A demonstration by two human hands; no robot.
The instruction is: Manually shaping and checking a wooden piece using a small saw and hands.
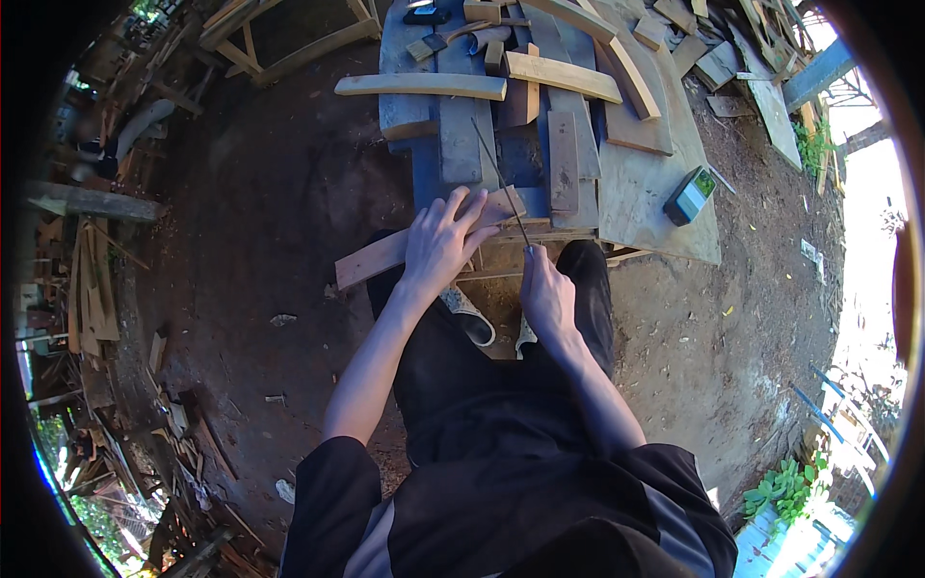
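Note:
My left hand (439, 241) presses down on a short wooden board (371, 260) that lies slantwise at the near edge of the low bench. Its fingers reach over the far side, with the thumb along the near side. In my right hand (548, 297) is the near end of a handsaw (498, 174), its long, thin, dark blade seen edge-on. The blade crosses the board close to its right end and points away to the upper left. My fist hides the handle. The board's left end juts out past the bench above my left thigh.
On the bench (457, 144) lie curved wooden pieces (420, 87), several offcuts and a brush (445, 39). A green and black box (690, 196) sits on a plywood sheet (655, 226) at the right. Wood scraps pile up at the left (96, 299). A wooden frame (289, 53) stands far left.

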